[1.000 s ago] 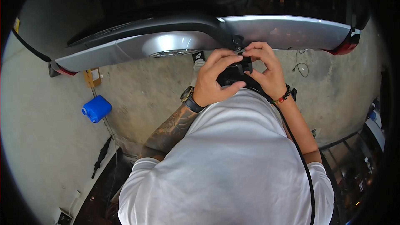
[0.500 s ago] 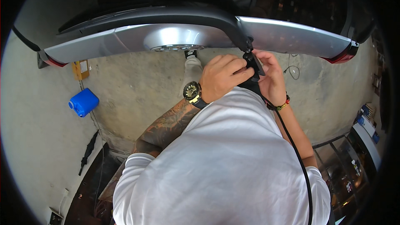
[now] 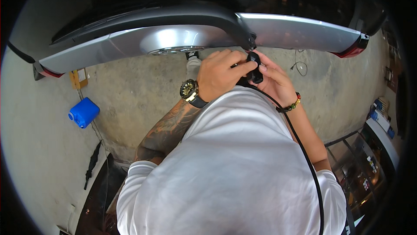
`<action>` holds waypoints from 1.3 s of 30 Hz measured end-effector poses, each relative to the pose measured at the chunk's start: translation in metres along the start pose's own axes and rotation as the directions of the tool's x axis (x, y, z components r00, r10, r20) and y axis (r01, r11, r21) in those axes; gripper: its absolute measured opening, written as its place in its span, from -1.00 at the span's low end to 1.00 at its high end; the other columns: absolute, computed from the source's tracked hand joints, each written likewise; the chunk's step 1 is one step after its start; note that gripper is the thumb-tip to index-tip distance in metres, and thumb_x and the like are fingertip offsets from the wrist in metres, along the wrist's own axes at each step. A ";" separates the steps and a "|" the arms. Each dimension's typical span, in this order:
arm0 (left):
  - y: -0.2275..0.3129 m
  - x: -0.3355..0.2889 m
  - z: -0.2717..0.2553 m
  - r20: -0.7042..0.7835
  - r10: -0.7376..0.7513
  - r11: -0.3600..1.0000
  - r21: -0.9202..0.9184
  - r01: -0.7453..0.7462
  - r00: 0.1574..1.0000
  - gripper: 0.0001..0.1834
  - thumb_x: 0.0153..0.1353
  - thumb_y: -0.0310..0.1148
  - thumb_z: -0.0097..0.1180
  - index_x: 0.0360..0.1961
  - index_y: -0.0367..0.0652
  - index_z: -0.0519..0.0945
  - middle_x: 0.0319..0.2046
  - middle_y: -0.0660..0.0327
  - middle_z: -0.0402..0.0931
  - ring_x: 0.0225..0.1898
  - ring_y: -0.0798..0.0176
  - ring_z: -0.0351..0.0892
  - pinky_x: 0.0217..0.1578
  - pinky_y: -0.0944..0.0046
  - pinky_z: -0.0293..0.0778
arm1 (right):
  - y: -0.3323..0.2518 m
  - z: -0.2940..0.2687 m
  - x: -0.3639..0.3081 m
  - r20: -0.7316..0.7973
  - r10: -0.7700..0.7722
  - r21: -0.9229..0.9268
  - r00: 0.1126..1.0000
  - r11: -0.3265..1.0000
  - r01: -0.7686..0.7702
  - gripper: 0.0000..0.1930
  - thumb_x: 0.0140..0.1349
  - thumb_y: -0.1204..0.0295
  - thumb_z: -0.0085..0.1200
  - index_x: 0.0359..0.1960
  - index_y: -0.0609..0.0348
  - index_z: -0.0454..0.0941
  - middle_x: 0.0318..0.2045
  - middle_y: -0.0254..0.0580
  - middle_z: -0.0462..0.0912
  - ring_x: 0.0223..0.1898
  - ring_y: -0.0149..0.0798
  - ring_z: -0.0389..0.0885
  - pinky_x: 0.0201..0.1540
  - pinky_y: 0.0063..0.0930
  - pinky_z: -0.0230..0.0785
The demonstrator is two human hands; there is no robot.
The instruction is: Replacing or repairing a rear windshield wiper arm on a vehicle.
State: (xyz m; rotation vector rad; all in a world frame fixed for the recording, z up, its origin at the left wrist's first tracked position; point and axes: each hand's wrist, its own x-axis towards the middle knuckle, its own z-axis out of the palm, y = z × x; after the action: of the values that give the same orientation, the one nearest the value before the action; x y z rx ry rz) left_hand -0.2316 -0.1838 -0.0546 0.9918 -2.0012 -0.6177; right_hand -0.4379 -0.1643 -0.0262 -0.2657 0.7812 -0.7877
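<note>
Between my hands is a small glossy black plastic piece (image 3: 256,75), just below the end of a curved black wiper arm (image 3: 204,19) on the back of a silver car (image 3: 167,37). My left hand (image 3: 219,73), with a black and gold watch on its wrist, is closed on the piece with thumb and fingertips. From the other side my right hand (image 3: 278,85) pinches it, thumb against its edge and fingers partly behind it. Whether the piece touches the wiper arm's end I cannot tell. Part of it is hidden by my fingers.
A black cable (image 3: 299,137) runs down over my white shirt. On the floor to the left lie a blue jerrycan (image 3: 84,112), a yellow-brown box (image 3: 79,79) and a folded black umbrella (image 3: 92,165). A thin cord (image 3: 299,66) lies under the car's right side.
Both hands and the black piece have shifted slightly left in view, along with the car. The piece has turned, and my right thumb now presses on its edge.
</note>
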 end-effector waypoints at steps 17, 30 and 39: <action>0.015 -0.011 -0.002 0.108 0.100 0.992 0.068 -0.108 0.989 -0.50 -0.01 -0.16 0.44 0.04 0.13 0.72 -0.32 0.40 0.56 -0.33 0.25 0.53 -0.41 0.23 0.34 | 0.004 -0.014 0.005 0.157 0.089 0.099 0.984 0.989 -0.106 -0.39 0.45 0.39 -0.15 0.49 0.35 0.09 0.42 0.15 0.30 0.35 -0.12 0.43 0.39 -0.17 0.27; 0.017 -0.009 -0.002 0.173 0.094 0.986 0.119 -0.115 0.981 -0.52 -0.05 -0.20 0.43 0.00 0.20 0.74 -0.31 0.41 0.54 -0.34 0.28 0.49 -0.40 0.23 0.32 | 0.004 -0.018 0.008 0.205 0.015 0.124 0.979 0.991 -0.041 -0.38 0.42 0.46 -0.15 0.49 0.33 0.07 0.41 0.17 0.30 0.37 -0.08 0.39 0.41 -0.14 0.22; 0.014 -0.013 0.001 0.179 0.056 0.989 0.127 -0.079 0.982 -0.46 -0.10 -0.29 0.47 0.02 0.21 0.74 -0.27 0.41 0.57 -0.31 0.27 0.53 -0.37 0.23 0.36 | 0.005 -0.018 0.009 0.154 -0.008 0.083 0.988 0.997 -0.004 -0.39 0.42 0.47 -0.14 0.49 0.29 0.08 0.38 0.15 0.35 0.36 -0.08 0.40 0.41 -0.15 0.22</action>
State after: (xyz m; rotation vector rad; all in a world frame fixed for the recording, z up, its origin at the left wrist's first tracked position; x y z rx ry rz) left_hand -0.2340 -0.1651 -0.0511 0.9712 -2.2463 -0.5558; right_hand -0.4441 -0.1660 -0.0456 -0.2502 0.6008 -0.7896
